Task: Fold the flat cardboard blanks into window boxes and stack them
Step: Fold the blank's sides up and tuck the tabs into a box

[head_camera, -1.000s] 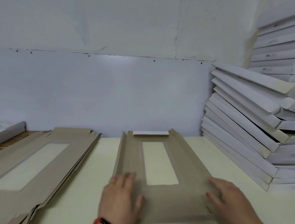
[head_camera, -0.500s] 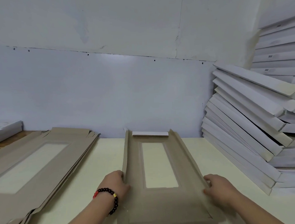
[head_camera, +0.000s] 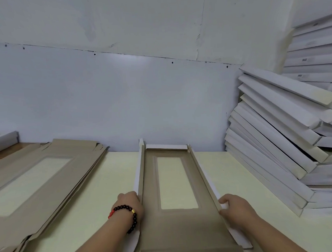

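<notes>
The cardboard blank [head_camera: 177,230] lies brown side up on the pale surface [head_camera: 99,195] in front of the person, its window cut-out running away toward the wall. A second ago both palms lay flat on its near end and the long side flaps only leaned outward; now the two flaps stand close to upright, white faces outward — the box walls are forming. The left hand [head_camera: 129,202], with a bead bracelet [head_camera: 127,216] at the wrist, grips the left flap from outside, fingers curled round its edge. The right hand [head_camera: 234,208] pinches the right flap the same way. The far end flap is already raised; the near end still lies flat, so I judge that closing it comes next.

A pile of unfolded blanks [head_camera: 36,181] lies to the left, well apart. Finished white boxes [head_camera: 276,149] lean in a slumped stack on the right — it looks liable to slide when another is added.
</notes>
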`<state>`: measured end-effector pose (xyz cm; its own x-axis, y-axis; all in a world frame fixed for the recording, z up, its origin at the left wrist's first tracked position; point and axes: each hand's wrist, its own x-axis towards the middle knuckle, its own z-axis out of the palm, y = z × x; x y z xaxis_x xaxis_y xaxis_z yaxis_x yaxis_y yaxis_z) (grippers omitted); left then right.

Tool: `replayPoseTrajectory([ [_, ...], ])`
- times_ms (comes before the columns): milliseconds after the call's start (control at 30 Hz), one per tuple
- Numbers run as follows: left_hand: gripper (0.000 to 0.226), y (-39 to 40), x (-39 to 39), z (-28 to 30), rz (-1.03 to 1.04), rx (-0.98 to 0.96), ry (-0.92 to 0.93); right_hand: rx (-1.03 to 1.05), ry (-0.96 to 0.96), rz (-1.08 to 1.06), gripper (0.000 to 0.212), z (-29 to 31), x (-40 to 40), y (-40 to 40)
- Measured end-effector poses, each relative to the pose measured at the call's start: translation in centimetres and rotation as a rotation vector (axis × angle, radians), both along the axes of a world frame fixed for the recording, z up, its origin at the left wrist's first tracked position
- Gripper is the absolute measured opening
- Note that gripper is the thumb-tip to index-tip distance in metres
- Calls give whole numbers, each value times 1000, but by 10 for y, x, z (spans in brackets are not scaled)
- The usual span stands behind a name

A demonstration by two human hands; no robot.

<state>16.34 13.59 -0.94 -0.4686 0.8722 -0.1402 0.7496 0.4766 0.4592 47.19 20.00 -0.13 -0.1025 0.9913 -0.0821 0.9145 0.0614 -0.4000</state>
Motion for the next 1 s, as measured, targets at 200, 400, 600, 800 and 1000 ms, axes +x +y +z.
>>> replayPoseTrajectory([
  [200, 10, 1, -7, -2, 62, 102, -165, -52, 193, -79, 29, -3, -2, 4],
  [400, 12, 0, 9, -4, -22, 193, -62, 78, -14, 56, 14, -5, -15, 2],
  [600, 9, 2, 28, -5, -165, 173, 75, 99, -127, 183, 19, 5, -22, 1],
  [800, 27, 1, 12, -5, -164, 80, 85, 90, -84, 188, 13, 4, 2, 4],
  [1000, 29, -3, -5, -7, -125, 99, 101, 122, -29, 161, 9, -3, 7, 4],
])
